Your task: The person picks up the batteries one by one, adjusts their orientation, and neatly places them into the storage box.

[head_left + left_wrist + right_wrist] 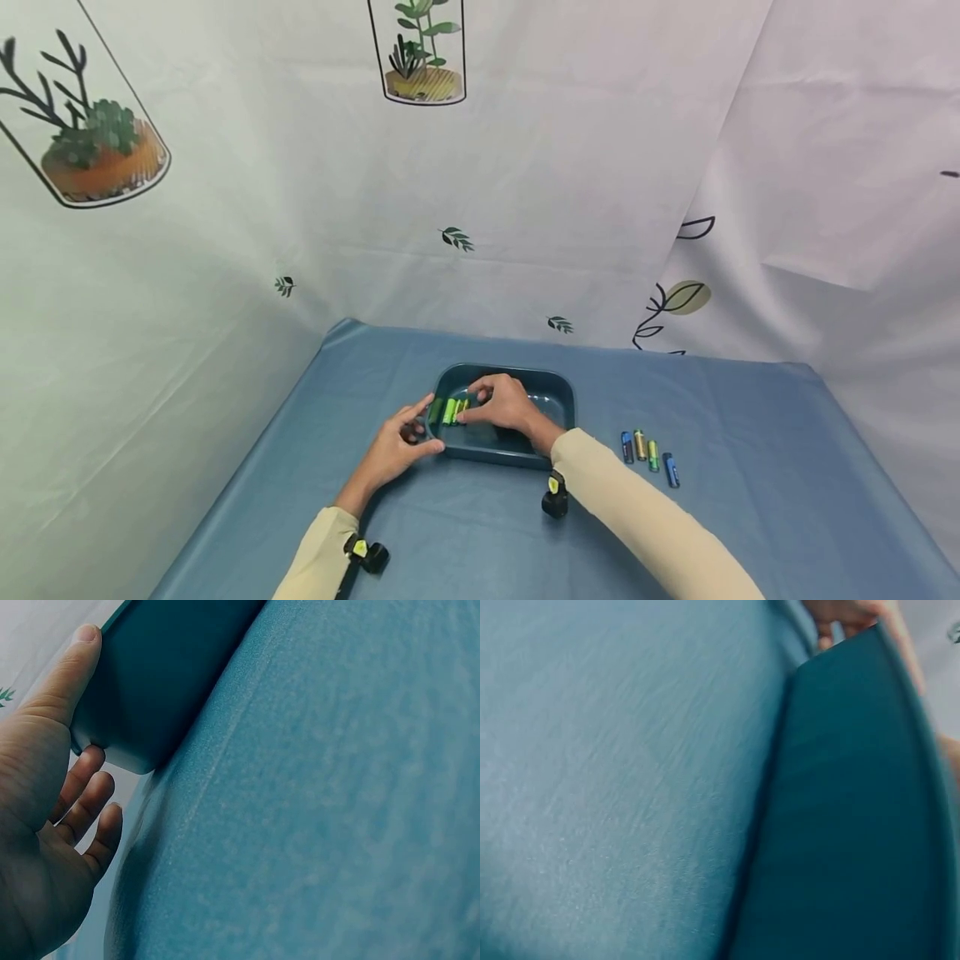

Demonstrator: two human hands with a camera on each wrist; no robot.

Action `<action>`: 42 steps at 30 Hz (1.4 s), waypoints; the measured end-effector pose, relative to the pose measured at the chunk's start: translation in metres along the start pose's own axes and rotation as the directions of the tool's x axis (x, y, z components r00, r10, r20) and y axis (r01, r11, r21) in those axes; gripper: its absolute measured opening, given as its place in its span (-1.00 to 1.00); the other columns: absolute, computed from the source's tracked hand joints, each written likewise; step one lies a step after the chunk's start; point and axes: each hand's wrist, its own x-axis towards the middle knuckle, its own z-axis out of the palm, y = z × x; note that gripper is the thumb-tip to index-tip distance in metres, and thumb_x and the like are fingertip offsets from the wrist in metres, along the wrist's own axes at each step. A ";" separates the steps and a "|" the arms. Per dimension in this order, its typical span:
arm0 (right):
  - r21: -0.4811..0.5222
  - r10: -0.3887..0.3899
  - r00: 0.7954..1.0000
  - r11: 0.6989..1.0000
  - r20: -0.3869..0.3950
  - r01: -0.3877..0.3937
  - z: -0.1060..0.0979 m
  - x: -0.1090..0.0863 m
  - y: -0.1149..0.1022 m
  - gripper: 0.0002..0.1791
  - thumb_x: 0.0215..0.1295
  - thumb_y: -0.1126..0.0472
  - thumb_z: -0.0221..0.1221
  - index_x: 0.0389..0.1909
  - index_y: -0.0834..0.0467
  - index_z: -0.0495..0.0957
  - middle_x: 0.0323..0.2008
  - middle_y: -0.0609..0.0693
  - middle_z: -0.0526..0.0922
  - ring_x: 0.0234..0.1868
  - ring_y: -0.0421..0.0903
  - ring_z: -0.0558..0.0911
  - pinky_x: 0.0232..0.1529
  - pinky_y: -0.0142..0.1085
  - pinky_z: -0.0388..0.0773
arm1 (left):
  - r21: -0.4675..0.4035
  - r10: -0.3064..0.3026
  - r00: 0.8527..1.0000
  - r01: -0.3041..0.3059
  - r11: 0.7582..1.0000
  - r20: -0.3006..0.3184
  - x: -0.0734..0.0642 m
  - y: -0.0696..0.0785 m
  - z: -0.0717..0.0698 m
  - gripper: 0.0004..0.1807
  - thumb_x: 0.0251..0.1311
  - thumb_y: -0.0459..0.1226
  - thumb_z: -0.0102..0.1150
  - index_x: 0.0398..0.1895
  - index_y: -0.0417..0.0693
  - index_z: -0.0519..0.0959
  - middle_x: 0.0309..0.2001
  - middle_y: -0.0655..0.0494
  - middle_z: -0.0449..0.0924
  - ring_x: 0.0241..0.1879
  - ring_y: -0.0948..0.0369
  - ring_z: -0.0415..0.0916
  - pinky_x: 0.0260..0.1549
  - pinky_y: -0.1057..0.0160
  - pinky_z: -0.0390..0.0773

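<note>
A dark teal tray [498, 455] stands on the blue cloth. My left hand [393, 450] holds its left end, thumb at the near corner and index finger along the side; in the left wrist view the thumb lies against the tray wall [169, 675] with the other fingers loosely bent. Inside the tray, several green and yellow batteries [449, 411] lie side by side at the left. My right hand [508, 406] reaches over the near rim and pinches a battery at the right of that row between thumb and fingers. In the right wrist view the tray wall [840, 810] hides this hand's fingertips.
Right of the tray, several more batteries lie loose: a blue one [627, 447], a gold one [640, 445], a green one [653, 456] and another blue one [671, 470]. A pale printed curtain [525, 208] hangs behind the cloth-covered table [750, 467].
</note>
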 end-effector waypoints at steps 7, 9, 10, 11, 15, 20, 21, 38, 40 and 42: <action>0.039 -0.039 0.998 0.998 -0.051 0.042 -0.020 -0.017 -0.011 -0.45 0.17 -0.05 0.49 0.12 0.14 0.70 -0.11 0.09 0.68 -0.29 -0.16 0.57 -0.32 -0.24 0.54 | -0.001 0.001 1.000 -0.001 1.000 -0.001 0.000 0.001 -0.001 -0.11 0.14 -0.14 0.53 0.55 0.12 0.33 0.19 -0.05 0.49 -0.17 0.16 0.47 -0.15 0.23 0.52; 0.049 -0.052 0.996 0.997 -0.070 0.056 -0.028 -0.024 -0.013 -0.45 0.18 -0.04 0.49 0.13 0.15 0.69 -0.10 0.08 0.67 -0.31 -0.13 0.56 -0.31 -0.23 0.53 | -0.003 0.009 1.000 -0.009 1.000 -0.002 0.000 0.000 -0.001 -0.11 0.14 -0.15 0.53 0.55 0.11 0.33 0.18 -0.06 0.49 -0.17 0.17 0.47 -0.16 0.23 0.51; 0.053 -0.059 0.995 0.997 -0.081 0.063 -0.031 -0.027 -0.014 -0.45 0.19 -0.03 0.48 0.14 0.15 0.69 -0.11 0.07 0.67 -0.32 -0.12 0.55 -0.32 -0.23 0.52 | -0.005 0.016 1.000 -0.016 1.000 -0.002 -0.001 -0.001 -0.001 -0.11 0.15 -0.16 0.53 0.55 0.09 0.33 0.18 -0.07 0.49 -0.17 0.17 0.46 -0.17 0.24 0.51; 0.051 -0.066 0.993 0.996 -0.094 0.071 -0.035 -0.030 -0.014 -0.46 0.20 -0.03 0.48 0.14 0.14 0.69 -0.12 0.05 0.66 -0.33 -0.12 0.54 -0.32 -0.22 0.52 | -0.006 0.021 1.000 -0.021 1.000 -0.004 -0.002 -0.001 -0.001 -0.11 0.15 -0.16 0.52 0.55 0.08 0.33 0.18 -0.08 0.49 -0.17 0.17 0.46 -0.17 0.24 0.51; 0.063 -0.083 0.986 0.994 -0.143 0.093 -0.052 -0.042 -0.012 -0.47 0.21 -0.02 0.47 0.15 0.12 0.68 -0.11 0.05 0.66 -0.32 -0.11 0.52 -0.32 -0.21 0.49 | -0.014 0.025 1.000 -0.025 1.000 -0.014 -0.005 -0.004 -0.003 -0.11 0.13 -0.16 0.54 0.55 0.09 0.33 0.19 -0.09 0.49 -0.17 0.17 0.45 -0.19 0.25 0.50; 0.043 -0.066 0.978 0.996 -0.198 0.076 -0.075 -0.059 -0.007 -0.48 0.19 -0.04 0.48 0.16 0.01 0.69 -0.10 0.06 0.66 -0.26 -0.09 0.52 -0.28 -0.17 0.48 | -0.006 0.009 1.000 -0.009 1.000 -0.006 -0.007 -0.005 -0.004 -0.09 0.12 -0.10 0.54 0.55 0.13 0.33 0.20 -0.08 0.48 -0.15 0.15 0.46 -0.16 0.25 0.51; 0.039 -0.061 0.977 0.997 -0.207 0.070 -0.081 -0.063 -0.005 -0.47 0.19 -0.06 0.48 0.17 0.00 0.68 -0.10 0.05 0.66 -0.24 -0.08 0.52 -0.28 -0.16 0.48 | -0.002 0.008 1.000 -0.008 1.000 -0.005 -0.007 -0.005 -0.004 -0.09 0.13 -0.10 0.54 0.55 0.14 0.32 0.20 -0.07 0.49 -0.15 0.15 0.46 -0.15 0.25 0.51; -0.098 -0.034 0.948 0.995 -0.318 0.003 -0.144 -0.135 0.050 -0.43 0.23 -0.12 0.44 0.24 -0.05 0.64 -0.07 -0.06 0.64 -0.08 0.08 0.60 -0.18 -0.17 0.54 | -0.003 -0.005 1.000 0.005 1.000 -0.005 -0.003 -0.002 0.000 -0.10 0.13 -0.10 0.54 0.55 0.15 0.33 0.19 -0.02 0.48 -0.15 0.14 0.46 -0.15 0.24 0.51; -0.105 -0.022 0.945 0.994 -0.326 -0.013 -0.149 -0.144 0.059 -0.44 0.25 -0.09 0.44 0.24 -0.02 0.64 -0.06 -0.03 0.64 -0.08 0.07 0.59 -0.19 -0.20 0.53 | -0.003 -0.009 1.000 0.009 1.000 -0.006 -0.002 -0.002 0.000 -0.10 0.12 -0.10 0.54 0.55 0.16 0.33 0.20 -0.01 0.48 -0.15 0.15 0.46 -0.15 0.24 0.51; -0.115 -0.013 0.942 0.993 -0.335 -0.027 -0.154 -0.153 0.068 -0.45 0.27 -0.06 0.43 0.25 -0.01 0.63 -0.05 0.01 0.64 -0.09 0.05 0.58 -0.20 -0.23 0.54 | -0.004 -0.009 1.000 0.009 1.000 -0.007 -0.002 -0.002 0.000 -0.09 0.12 -0.10 0.54 0.55 0.15 0.33 0.20 -0.01 0.49 -0.14 0.15 0.47 -0.14 0.24 0.51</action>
